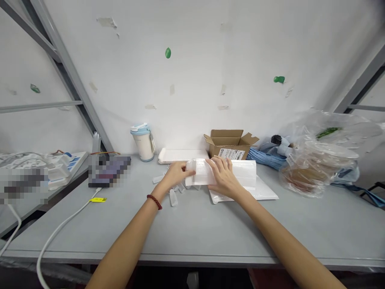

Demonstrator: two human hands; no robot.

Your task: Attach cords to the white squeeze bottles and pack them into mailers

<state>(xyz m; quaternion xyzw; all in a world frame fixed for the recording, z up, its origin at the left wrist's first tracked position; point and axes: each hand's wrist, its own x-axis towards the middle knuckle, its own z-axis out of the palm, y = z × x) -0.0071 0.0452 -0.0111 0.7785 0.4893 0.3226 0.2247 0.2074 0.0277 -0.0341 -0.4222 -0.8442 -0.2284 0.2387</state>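
A white bubble mailer (243, 170) is held sideways above the table between my two hands. My left hand (175, 176) pinches its left end, where a translucent plastic edge shows; whether that is a separate piece, I cannot tell. My right hand (224, 176) grips the mailer's middle from above, fingers spread over its front and thumb below. Beneath it on the table lies another white mailer (264, 192). Several small frosted plastic pieces (173, 198) are scattered below and beside my left hand, some partly hidden by it.
Behind my hands are a stack of white mailers (183, 155) and an open cardboard box (230, 148). A cup with a blue lid (143, 142) stands at back left, near a blurred-out device (110, 171) with a white cable. Plastic-bagged containers (319, 168) and blue fabric (267, 156) lie right.
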